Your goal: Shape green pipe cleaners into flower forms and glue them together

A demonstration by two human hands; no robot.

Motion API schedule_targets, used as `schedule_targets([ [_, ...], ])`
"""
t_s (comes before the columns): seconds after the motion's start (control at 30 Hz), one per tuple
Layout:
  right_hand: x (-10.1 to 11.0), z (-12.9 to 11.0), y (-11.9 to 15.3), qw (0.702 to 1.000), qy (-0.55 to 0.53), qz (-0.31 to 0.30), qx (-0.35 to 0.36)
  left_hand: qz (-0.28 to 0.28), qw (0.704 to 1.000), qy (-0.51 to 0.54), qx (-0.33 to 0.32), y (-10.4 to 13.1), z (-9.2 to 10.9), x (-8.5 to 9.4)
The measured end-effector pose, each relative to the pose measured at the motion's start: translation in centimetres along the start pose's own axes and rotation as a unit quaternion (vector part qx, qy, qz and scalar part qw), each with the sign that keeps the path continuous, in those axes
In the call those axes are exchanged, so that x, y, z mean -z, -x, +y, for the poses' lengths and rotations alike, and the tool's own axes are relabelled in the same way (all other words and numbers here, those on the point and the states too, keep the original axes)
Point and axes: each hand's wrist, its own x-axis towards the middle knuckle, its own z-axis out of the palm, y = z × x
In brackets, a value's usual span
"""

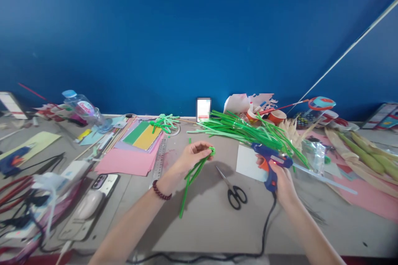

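My left hand (pixel 195 157) pinches a small bunch of green pipe cleaners (pixel 185 192); their twisted end shows at the fingertips and the loose ends hang down toward me. In my right hand (pixel 281 176) is a blue glue gun (pixel 270 158) with an orange trigger, its nozzle pointing left toward the bunch but apart from it. Black-handled scissors (pixel 236 197) lie on the table between my hands. A white paper (pixel 250 162) lies partly beneath the glue gun. Behind it spreads a large pile of green pipe cleaners (pixel 242 129).
Pink paper (pixel 130 161), coloured sheets and a metal ruler (pixel 159 161) lie left of my left hand. Farther left are a phone (pixel 107 182), a power strip, cables and a bottle (pixel 82 105). The glue gun's black cord (pixel 266 227) runs along the front edge. Cups and husks stand right.
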Motion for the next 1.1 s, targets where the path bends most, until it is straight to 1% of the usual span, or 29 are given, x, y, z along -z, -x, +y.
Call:
schedule_targets([
  [0.1, -0.4, -0.8, -0.4, 1.000, -0.001, -0.002, 0.014, 0.007, 0.999, 0.022, -0.023, -0.1, 0.1, -0.2],
  [0.2, -1.3, -1.5, -0.6, 0.999, -0.037, -0.035, 0.018, 0.023, 0.998, 0.041, -0.033, -0.1, 0.5, -0.6],
  [0.27, -2.0, -1.9, -0.6, 0.996, -0.063, -0.057, -0.001, 0.043, 0.997, 0.051, -0.032, -0.1, 0.9, -0.9],
  [0.37, -3.2, -2.1, -0.6, 0.994, -0.078, -0.059, -0.041, 0.063, 0.996, 0.066, -0.024, -0.2, 1.4, -1.2],
  [0.5, -4.3, -1.5, -0.8, 0.993, -0.083, -0.053, -0.061, 0.064, 0.994, 0.083, -0.020, -0.4, 1.7, -1.0],
  [0.63, -4.7, -0.6, -1.0, 0.990, -0.109, -0.044, -0.073, 0.068, 0.994, 0.083, -0.017, -0.4, 1.8, -0.5],
  [0.7, -4.7, -0.1, -1.1, 0.989, -0.119, -0.041, -0.081, 0.092, 0.992, 0.084, -0.015, -0.4, 2.0, -0.3],
  [0.8, -4.7, 0.5, -1.1, 0.989, -0.118, -0.037, -0.083, 0.141, 0.987, 0.081, -0.005, -0.5, 2.1, 0.0],
  [0.87, -4.7, 0.8, -1.1, 0.989, -0.114, -0.038, -0.086, 0.156, 0.985, 0.078, 0.008, -0.6, 2.1, 0.1],
  [0.93, -4.7, 1.1, -1.0, 0.989, -0.111, -0.039, -0.090, 0.152, 0.985, 0.077, 0.014, -0.7, 2.2, 0.2],
  [1.1, -4.6, 1.6, -0.9, 0.988, -0.109, -0.040, -0.098, 0.134, 0.987, 0.086, 0.005, -0.8, 2.3, 0.2],
])
